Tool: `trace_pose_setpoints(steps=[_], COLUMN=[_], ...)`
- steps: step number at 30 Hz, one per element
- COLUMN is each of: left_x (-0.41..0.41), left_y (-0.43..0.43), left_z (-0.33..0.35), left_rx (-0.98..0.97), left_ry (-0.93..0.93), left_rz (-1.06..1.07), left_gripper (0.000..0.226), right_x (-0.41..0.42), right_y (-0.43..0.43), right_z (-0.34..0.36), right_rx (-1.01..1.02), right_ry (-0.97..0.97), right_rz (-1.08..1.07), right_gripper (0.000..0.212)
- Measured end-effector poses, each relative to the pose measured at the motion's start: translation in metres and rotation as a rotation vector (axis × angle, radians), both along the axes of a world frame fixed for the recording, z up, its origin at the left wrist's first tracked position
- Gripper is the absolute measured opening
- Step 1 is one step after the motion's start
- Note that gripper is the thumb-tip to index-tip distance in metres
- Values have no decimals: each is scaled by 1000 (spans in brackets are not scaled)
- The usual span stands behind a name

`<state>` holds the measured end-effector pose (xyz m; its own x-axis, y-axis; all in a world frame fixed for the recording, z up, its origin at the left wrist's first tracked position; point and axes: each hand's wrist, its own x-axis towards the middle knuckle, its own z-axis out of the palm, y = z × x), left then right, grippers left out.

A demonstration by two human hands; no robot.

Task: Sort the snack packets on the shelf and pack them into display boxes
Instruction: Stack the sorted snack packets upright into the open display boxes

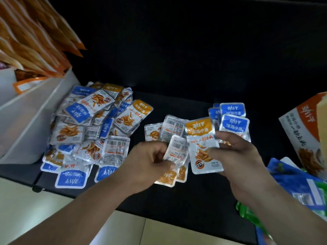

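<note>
1. 2 bare hands are shown, the left hand [150, 160] and the right hand [237, 156], each uncovered from fingertips to wrist.
2. The left forearm [92, 204] is seen bare along all of its visible length, down to the lower edge of the view.
3. The right forearm [286, 214] is likewise seen bare, as far as the lower right corner.
4. Knuckles and finger creases can be made out on both hands.
5. Finer detail is lost to dim light and blur.

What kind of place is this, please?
Probably a shop or stockroom: many small snack packets heaped on a dark shelf, a printed display box, and a white bin of orange packets.
</note>
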<state>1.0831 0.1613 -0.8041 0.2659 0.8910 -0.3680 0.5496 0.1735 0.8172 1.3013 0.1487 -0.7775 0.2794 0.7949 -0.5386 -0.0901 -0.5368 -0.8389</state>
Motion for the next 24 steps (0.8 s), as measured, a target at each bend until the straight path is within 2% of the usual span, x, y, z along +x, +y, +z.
trace_pose_setpoints(steps=[2,4,6,8,12,16,19,21,24], left_x=[-4,-11,-14,-10,6,20,19,11,7], left_y=[-2,3,8,6,-6,-11,-1,11,21], left_z=[16,30,36,28,6,10,7,-7,-26], left_rx=[4,244,512,663,593,535,607,505,363], left_ry=[-122,-108,-23,-21,-199,-229,-17,177,369], left_rz=[88,127,38,-78,-102,-137,9,134,96], left_gripper=[3,0,9,16,26,35,36,32,46], right_x=[3,5,6,4,2,2,2,3,3], right_y=[1,3,5,6,7,-1,-1,-1,-1], right_z=[-2,0,3,5,5,1,-7,-9,-9], right_rx=[-5,-21,-38,-68,-98,-47,-35,-22,24], right_ry=[22,56,98,159,295,224,126,50,-30], right_rz=[-48,-56,-7,80,182,230,127,61,4], right_gripper=[34,28,26,23,14,28,25,23,21])
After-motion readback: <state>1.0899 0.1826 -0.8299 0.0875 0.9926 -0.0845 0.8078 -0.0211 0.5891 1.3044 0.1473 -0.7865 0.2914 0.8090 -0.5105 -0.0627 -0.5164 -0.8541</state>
